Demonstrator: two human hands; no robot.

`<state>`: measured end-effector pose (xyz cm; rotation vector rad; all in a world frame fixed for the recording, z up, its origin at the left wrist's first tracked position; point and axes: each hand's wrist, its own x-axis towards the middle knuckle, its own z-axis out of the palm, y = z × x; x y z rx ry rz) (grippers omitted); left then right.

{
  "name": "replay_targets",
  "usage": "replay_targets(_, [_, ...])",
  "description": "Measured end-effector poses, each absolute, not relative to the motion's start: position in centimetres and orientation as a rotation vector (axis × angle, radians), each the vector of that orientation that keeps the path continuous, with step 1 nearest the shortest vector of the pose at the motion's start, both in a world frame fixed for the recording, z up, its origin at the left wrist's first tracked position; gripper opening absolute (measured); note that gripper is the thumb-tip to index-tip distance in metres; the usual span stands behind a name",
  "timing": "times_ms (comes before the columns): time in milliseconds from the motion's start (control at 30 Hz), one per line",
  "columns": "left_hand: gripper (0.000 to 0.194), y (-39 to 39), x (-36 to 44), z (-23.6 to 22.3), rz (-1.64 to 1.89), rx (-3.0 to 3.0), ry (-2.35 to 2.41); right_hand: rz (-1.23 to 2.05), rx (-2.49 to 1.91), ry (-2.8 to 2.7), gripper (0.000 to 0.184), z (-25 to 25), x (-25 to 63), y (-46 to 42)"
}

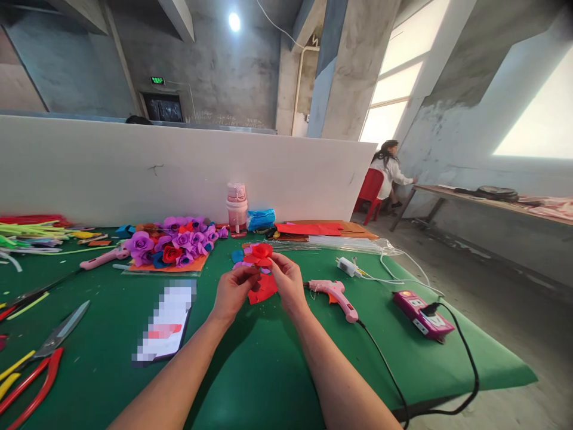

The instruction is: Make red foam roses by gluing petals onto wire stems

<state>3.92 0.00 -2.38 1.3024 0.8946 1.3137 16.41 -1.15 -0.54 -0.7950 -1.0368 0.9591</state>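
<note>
Pixelated phone screen (166, 319), cropped scissors (54, 343)
Fingers (286, 270) hide part of the red flower (260, 255); the left edge cuts the scissors' red handles (52, 374); the writing (226, 118) on the far wall (228, 77) is too small to read.

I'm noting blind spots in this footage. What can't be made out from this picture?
All in the head view:
Left hand: its own fingers cover whether it also grips the red flower in the right hand.
Phone: screen blurred by pixelation.
Scissors: handle ends cut off by the left edge.
Wall writing: too small to read.
Dark shape behind the white panel: mostly hidden by that panel.
</note>
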Motion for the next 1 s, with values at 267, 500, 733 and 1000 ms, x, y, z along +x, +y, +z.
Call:
replay_targets(267, [0.018, -0.1, 4.0, -2.3, 1.316, 1.337, 0.884, 1.003, -0.777, -0.979, 0.020, -0.7, 16.4, -1.1])
replay_targets(500, [0.010, 0.3, 3.7, -3.1, 1.387, 1.487, 0.925, 1.081, -0.738, -0.854, 0.024, -0.9, 16.4, -1.0])
replay_targets(733, [0.014, 0.1, 3.6, -3.3, 1.446, 1.543, 0.964, 1.073, -0.751, -0.811, 0.030, -1.4, 16.6, -0.5])
replay_targets(1000, [0.010, 0.0, 3.6, -2.8, 1.528, 1.539, 1.003, 1.090, -0.773, -0.806, 0.031, -1.9, 17.0, -0.1])
